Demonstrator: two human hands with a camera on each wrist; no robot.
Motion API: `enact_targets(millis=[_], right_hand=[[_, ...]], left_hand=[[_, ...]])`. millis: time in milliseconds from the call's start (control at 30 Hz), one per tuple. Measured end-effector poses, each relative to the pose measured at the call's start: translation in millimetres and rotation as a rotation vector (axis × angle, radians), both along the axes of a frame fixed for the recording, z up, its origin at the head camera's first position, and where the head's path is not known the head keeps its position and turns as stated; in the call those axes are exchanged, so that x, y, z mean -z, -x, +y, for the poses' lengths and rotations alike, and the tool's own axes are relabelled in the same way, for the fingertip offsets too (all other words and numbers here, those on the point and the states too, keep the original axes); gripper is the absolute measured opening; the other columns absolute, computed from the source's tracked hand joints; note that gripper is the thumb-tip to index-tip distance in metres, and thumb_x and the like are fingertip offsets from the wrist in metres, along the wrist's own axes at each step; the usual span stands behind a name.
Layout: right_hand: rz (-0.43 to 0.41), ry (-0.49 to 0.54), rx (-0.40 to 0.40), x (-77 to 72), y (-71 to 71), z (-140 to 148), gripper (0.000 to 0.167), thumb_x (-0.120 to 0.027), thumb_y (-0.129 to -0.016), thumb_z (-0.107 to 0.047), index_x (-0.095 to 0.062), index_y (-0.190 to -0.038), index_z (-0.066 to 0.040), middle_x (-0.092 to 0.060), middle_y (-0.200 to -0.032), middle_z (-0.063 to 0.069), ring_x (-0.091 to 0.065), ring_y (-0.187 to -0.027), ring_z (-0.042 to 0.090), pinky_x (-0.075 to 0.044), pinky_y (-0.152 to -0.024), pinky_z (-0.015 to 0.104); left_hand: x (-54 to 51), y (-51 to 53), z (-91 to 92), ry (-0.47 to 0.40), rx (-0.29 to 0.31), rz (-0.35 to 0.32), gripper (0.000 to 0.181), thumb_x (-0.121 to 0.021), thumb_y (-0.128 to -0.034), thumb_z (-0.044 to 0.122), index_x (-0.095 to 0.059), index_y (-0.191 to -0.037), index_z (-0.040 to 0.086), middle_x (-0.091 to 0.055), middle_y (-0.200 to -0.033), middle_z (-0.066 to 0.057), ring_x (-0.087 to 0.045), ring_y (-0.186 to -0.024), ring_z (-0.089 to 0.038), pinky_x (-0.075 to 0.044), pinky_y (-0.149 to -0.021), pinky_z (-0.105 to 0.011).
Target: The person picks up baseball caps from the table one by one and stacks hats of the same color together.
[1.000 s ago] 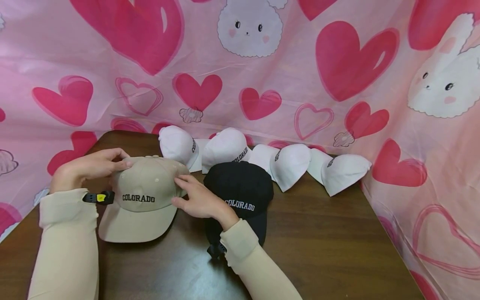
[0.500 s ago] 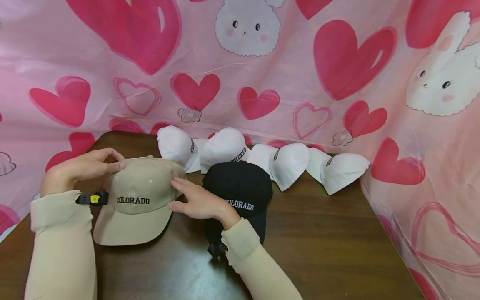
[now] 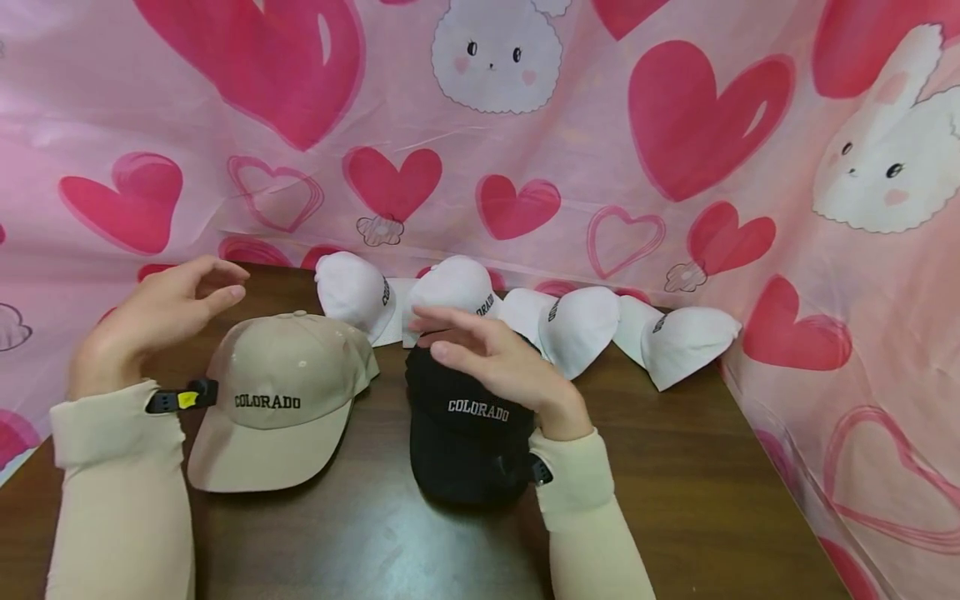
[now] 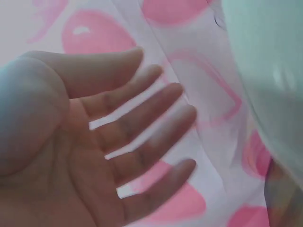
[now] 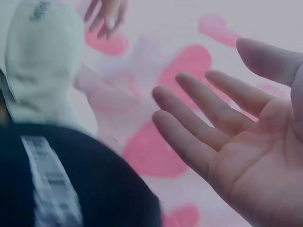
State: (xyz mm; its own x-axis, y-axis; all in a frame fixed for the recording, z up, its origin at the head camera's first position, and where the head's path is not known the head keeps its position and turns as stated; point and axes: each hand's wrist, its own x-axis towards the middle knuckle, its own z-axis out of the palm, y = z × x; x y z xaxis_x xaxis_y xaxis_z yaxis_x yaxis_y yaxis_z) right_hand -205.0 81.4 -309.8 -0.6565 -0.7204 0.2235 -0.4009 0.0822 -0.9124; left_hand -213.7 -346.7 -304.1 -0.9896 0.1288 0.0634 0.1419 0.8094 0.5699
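Beige Colorado cap (image 3: 281, 375) is now released, resting brim foremost on the brown table (image 3: 675, 467) left of the black cap (image 3: 459, 446); its placing seems finished. The left hand (image 3: 165, 304) is held empty and spread beside it; the right hand (image 3: 506, 360), also spread, is raised over the black cap.

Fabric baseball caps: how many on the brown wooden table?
6: a beige fabric cap at left; a black fabric cap right of it, partly behind the right hand; four white fabric caps in a row behind, left to right. Any stacked underneath would be hidden.
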Motion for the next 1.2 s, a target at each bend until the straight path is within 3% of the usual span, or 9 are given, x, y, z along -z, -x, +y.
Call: enact_targets(millis=[100,267,367,500,633,833,1033,1200], right_hand=[[0.015,0.037,0.11,-5.3,1.8,26.8,0.047,-0.063,-0.106,-0.011,-0.057,-0.153,-0.014,-0.068,-0.139,0.007,-0.062,-0.132,0.038,-0.05,-0.112,0.036],[0.044,0.111,0.278,-7.2,8.4,64.5,0.042,-0.062,-0.106,-0.01,-0.06,-0.148,-0.008,-0.07,-0.134,0.012,-0.065,-0.127,0.04,-0.051,-0.111,0.037],[0.059,0.159,0.38,-6.7,13.0,83.1,0.039,-0.062,-0.107,-0.01,-0.062,-0.146,-0.006,-0.069,-0.133,0.017,-0.068,-0.123,0.037,-0.054,-0.108,0.037],[0.082,0.196,0.541,-0.7,21.4,107.6,0.036,-0.064,-0.107,-0.013,-0.065,-0.142,-0.007,-0.073,-0.128,0.01,-0.071,-0.118,0.029,-0.057,-0.101,0.03],[0.049,0.257,0.759,9.3,32.2,129.5,0.033,-0.065,-0.106,-0.011,-0.066,-0.139,-0.005,-0.073,-0.117,0.001,-0.072,-0.109,0.019,-0.058,-0.096,0.024],[-0.105,0.257,1.076,24.6,44.5,149.6,0.035,-0.065,-0.105,-0.013,-0.063,-0.139,-0.005,-0.06,-0.116,0.0,-0.066,-0.104,0.013,-0.055,-0.103,0.03],[-0.227,0.146,1.21,44.0,58.7,160.0,0.063,-0.066,-0.104,-0.026,-0.04,-0.157,-0.003,-0.047,-0.147,0.015,-0.052,-0.127,0.021,-0.042,-0.115,0.04],[-0.332,0.018,1.196,57.7,63.5,166.3,0.083,-0.062,-0.105,-0.04,-0.021,-0.165,0.0,-0.031,-0.166,0.024,-0.035,-0.151,0.034,-0.03,-0.125,0.046]], left_hand=[[-6.0,-0.7,16.4,-0.031,-0.005,0.118,0.044,-0.058,-0.1093,0.037,-0.057,-0.144,0.009,-0.063,-0.137,-0.022,-0.057,-0.121,-0.044,-0.044,-0.096,-0.048],[-14.5,-3.1,46.6,-0.067,0.014,0.268,0.034,-0.064,-0.1069,0.033,-0.066,-0.136,0.014,-0.068,-0.13,-0.013,-0.057,-0.109,-0.023,-0.041,-0.087,-0.03],[-17.7,-6.0,64.6,-0.102,0.044,0.311,0.03,-0.067,-0.1055,0.027,-0.069,-0.133,0.015,-0.069,-0.126,-0.009,-0.059,-0.105,-0.02,-0.043,-0.083,-0.02],[-21.5,-10.1,89.7,-0.154,0.075,0.328,0.029,-0.07,-0.104,0.024,-0.07,-0.131,0.016,-0.07,-0.125,-0.006,-0.066,-0.104,-0.024,-0.045,-0.079,-0.01],[-21.8,-10.1,114.2,-0.183,0.121,0.352,0.029,-0.071,-0.1031,0.023,-0.07,-0.131,0.017,-0.071,-0.125,-0.003,-0.068,-0.105,-0.023,-0.049,-0.082,-0.014],[-15.0,-7.8,144.9,-0.237,0.217,0.366,0.031,-0.074,-0.1011,0.02,-0.07,-0.131,0.015,-0.07,-0.126,-0.003,-0.068,-0.112,-0.023,-0.055,-0.098,-0.045],[-5.8,-4.0,166.3,-0.27,0.325,0.37,0.035,-0.076,-0.0994,0.017,-0.067,-0.132,0.009,-0.069,-0.129,-0.008,-0.069,-0.113,-0.029,-0.054,-0.102,-0.054],[-0.9,-1.6,173.0,-0.293,0.359,0.341,0.035,-0.076,-0.0986,0.015,-0.067,-0.131,0.007,-0.069,-0.13,-0.009,-0.07,-0.113,-0.03,-0.053,-0.103,-0.054]])
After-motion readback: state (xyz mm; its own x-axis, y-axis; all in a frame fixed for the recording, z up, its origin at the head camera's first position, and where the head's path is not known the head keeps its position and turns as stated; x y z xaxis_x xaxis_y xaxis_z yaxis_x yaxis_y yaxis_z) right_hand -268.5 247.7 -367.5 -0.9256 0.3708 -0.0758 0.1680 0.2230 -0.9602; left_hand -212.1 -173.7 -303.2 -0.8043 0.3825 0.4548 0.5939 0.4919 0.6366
